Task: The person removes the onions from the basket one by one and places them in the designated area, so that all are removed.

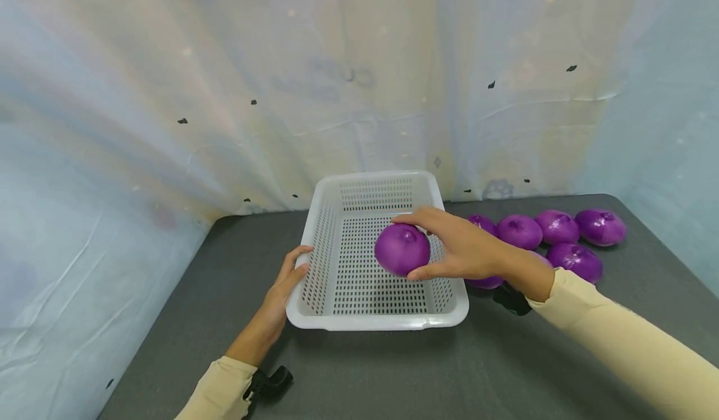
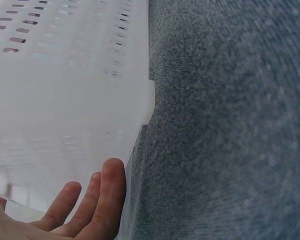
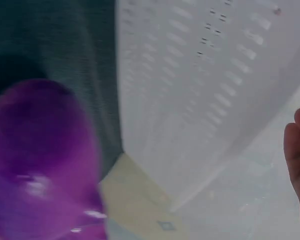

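Observation:
A white perforated plastic basket [image 1: 377, 323] stands on the dark table. My left hand [image 1: 281, 295] holds its left rim with thumb and finger; in the left wrist view the other fingers [image 2: 110, 195] lie along the basket's outer wall. Over the inside of the basket, my right hand [image 1: 469, 248] grips a round, glossy purple onion [image 1: 401, 249] between thumb and fingers, its small nub facing up. The right wrist view shows only some fingers [image 3: 295, 155] at its right edge, with the held onion out of sight there.
Several more purple onions [image 1: 519, 231] lie grouped on the table right of the basket, partly covered by my right forearm. One purple onion [image 3: 45, 150] looms large in the right wrist view. A pale patterned sheet [image 1: 359, 95] hangs behind the table [image 1: 371, 376] and at its sides.

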Action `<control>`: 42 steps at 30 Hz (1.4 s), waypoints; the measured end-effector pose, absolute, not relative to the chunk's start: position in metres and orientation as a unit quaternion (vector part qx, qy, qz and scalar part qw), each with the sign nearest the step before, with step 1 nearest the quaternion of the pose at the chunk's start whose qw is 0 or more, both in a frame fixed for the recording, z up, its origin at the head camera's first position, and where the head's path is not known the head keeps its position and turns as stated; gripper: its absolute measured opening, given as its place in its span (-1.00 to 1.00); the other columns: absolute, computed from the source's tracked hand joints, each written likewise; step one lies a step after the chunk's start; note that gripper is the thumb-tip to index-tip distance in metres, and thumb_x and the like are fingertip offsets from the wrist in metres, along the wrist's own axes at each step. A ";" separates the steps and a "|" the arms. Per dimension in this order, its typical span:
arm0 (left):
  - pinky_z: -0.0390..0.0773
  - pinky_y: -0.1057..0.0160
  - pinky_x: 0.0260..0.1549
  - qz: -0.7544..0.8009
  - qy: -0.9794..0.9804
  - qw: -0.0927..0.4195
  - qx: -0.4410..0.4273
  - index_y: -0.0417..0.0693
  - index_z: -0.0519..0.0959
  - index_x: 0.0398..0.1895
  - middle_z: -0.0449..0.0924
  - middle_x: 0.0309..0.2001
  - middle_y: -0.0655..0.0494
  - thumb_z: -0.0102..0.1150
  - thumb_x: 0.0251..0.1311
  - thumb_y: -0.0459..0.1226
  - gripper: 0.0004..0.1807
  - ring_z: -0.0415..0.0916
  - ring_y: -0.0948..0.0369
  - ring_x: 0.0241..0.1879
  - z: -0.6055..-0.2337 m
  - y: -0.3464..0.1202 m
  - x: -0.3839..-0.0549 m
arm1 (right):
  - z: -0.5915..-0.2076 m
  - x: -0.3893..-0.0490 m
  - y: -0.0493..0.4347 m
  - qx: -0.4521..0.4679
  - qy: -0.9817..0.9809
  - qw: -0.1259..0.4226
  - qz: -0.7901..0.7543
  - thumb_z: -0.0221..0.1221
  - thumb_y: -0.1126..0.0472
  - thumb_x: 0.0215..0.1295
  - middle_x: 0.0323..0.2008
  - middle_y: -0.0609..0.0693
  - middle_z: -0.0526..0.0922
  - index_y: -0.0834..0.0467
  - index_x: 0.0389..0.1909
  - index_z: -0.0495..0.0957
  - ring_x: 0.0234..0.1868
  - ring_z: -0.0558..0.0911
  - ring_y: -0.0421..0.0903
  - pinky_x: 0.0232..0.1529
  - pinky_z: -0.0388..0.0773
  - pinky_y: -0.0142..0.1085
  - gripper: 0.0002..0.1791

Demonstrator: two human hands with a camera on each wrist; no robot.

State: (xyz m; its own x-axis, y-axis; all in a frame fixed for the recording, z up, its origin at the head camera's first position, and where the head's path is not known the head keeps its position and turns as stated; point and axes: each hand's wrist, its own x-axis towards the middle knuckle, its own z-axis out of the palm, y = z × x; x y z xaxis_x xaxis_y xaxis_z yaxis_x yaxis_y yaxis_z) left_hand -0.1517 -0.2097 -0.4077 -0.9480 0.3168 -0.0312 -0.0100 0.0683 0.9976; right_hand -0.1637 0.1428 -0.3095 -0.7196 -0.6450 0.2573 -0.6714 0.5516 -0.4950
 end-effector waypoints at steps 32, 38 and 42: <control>0.46 0.09 -0.02 0.668 0.728 0.119 0.098 0.26 0.00 0.45 0.14 0.40 -0.13 -0.32 0.58 0.00 -0.53 0.38 0.00 0.14 -0.408 -0.210 -0.150 | -0.391 -0.141 0.227 0.470 -0.738 0.207 0.437 0.52 -0.01 -0.12 0.26 0.13 0.51 0.49 0.24 0.36 0.28 0.47 -0.21 0.29 0.31 -0.50 -0.02; 0.44 0.10 -0.01 0.665 0.732 0.116 0.095 0.27 0.01 0.45 0.15 0.39 -0.11 -0.31 0.57 0.01 -0.53 0.38 0.01 0.14 -0.407 -0.210 -0.150 | -0.395 -0.136 0.244 0.446 -0.759 0.215 0.424 0.56 0.08 -0.24 0.27 0.13 0.51 0.47 0.25 0.37 0.30 0.45 -0.21 0.30 0.27 -0.51 0.00; 0.44 0.10 0.00 0.667 0.730 0.117 0.094 0.27 0.00 0.45 0.15 0.39 -0.11 -0.30 0.57 0.01 -0.53 0.39 0.03 0.13 -0.407 -0.209 -0.151 | -0.395 -0.134 0.256 0.444 -0.773 0.209 0.401 0.58 0.14 -0.27 0.27 0.12 0.49 0.46 0.25 0.37 0.30 0.43 -0.23 0.29 0.26 -0.54 0.01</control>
State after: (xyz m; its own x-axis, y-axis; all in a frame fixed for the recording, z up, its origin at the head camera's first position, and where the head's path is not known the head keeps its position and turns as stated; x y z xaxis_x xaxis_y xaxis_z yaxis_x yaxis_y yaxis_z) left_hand -0.1507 -0.2090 -0.4065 -0.9547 0.2939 -0.0459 -0.0193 0.0928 0.9955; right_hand -0.1340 0.2557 -0.3952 -0.5177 -0.5188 0.6803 -0.8549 0.2836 -0.4344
